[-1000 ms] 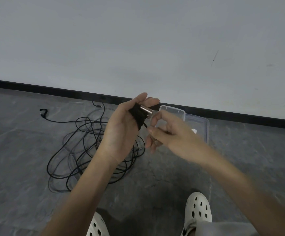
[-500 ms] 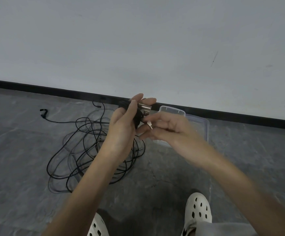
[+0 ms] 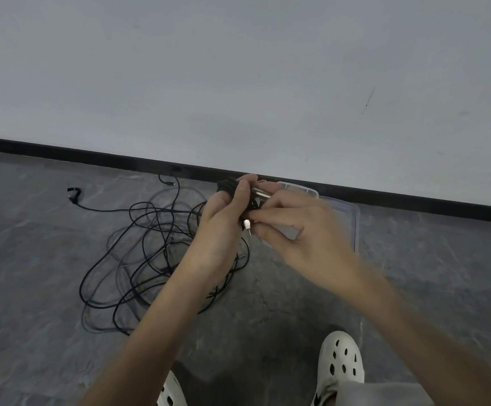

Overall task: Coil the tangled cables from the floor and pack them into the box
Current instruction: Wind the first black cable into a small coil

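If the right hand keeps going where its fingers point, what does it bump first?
Probably the small black coiled cable bundle gripped by the left hand: it sits right in front of the right hand, which seems to pinch its white-tipped end. Depth is unclear.

Grey stone-look floor [image 3: 48,259], tangled black cables [image 3: 138,259] on it; clear box [image 3: 355,224] by the skirting [image 3: 92,156], white clogs [image 3: 341,358]
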The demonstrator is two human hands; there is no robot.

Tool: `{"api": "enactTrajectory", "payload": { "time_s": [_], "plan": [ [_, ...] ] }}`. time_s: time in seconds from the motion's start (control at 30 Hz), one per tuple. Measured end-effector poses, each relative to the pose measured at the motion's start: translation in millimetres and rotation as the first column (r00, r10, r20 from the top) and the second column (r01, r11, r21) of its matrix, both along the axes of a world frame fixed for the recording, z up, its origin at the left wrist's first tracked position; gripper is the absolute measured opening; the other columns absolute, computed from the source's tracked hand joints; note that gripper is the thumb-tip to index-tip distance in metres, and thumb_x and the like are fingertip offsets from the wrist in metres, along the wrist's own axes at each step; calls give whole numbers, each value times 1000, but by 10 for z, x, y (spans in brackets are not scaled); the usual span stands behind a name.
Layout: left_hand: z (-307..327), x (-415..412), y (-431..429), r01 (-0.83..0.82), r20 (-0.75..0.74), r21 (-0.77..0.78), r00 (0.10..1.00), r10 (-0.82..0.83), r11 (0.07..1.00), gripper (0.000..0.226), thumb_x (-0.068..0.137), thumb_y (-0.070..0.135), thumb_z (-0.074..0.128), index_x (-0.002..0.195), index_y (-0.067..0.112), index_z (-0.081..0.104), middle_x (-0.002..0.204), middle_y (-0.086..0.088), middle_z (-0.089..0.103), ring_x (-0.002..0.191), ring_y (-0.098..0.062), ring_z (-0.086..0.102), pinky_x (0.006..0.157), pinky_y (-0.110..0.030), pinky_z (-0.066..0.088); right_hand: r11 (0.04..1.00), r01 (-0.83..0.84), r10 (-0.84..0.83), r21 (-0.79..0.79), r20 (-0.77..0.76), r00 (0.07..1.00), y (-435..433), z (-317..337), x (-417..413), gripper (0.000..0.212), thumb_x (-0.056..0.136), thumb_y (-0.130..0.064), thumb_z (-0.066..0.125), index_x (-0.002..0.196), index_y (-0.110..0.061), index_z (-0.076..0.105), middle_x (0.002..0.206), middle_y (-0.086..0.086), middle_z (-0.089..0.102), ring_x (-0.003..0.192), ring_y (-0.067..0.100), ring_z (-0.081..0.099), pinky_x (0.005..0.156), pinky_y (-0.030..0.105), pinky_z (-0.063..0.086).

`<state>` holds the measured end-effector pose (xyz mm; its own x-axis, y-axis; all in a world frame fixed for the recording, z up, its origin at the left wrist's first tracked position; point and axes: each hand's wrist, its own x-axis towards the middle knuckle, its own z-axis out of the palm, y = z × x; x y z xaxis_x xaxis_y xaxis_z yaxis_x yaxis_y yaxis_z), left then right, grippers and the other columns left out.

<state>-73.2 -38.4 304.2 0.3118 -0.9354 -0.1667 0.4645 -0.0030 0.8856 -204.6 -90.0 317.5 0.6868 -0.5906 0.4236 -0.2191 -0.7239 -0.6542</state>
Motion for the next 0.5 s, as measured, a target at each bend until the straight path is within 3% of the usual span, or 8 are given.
{"api": "enactTrajectory", "payload": {
  "time_s": [0.07,0.13,0.23,0.3,0.37,0.5],
  "plan": [
    [-2,0,-2,1,2,0,1000,-1,1000,26,98,28,47,101,6,58,113,-8,69,113,-23,64,100,-39,48,995,30,-27,-99,25,999,-5,-26,3,17,82,-8,71,98,-9,76,84,6,65,103,29,63,90,24,45],
    [-5,2,-7,-7,21,15,1000,7,1000,28,98,29,48,103,2,55,108,-11,66,113,-26,62,100,-41,45,987,68,-61,-148,56,997,-15,-39,5,17,81,-8,72,98,-9,76,86,6,57,98,24,58,87,11,36],
    [11,-3,-8,8,68,19,998,-9,1000,30,95,32,50,87,6,63,91,-8,64,96,-16,63,92,-34,46,981,131,-118,-142,96,988,-22,-42,8,17,79,-12,74,96,-12,77,93,10,52,93,18,44,85,8,33],
    [17,-14,-6,40,31,29,999,-41,999,28,96,31,49,90,7,62,93,-10,62,97,-17,59,95,-35,46,982,174,-167,-69,102,981,-19,-36,16,15,78,-15,76,93,-16,77,102,10,53,95,23,44,84,15,36],
    [39,-28,0,93,-18,21,996,-93,995,31,101,30,43,96,4,59,93,-8,64,99,-17,60,94,-28,48,980,188,-194,70,89,977,-19,-15,18,14,77,-17,78,91,-21,77,110,5,52,98,26,46,87,21,40],
    [66,-52,-5,222,-36,1,974,-222,975,55,103,44,22,93,6,60,91,-9,69,102,-11,66,96,-25,47,953,136,-155,269,48,987,-11,40,11,28,75,-15,80,98,-29,71,108,-2,54,105,15,51,92,22,43]
  ]
}}
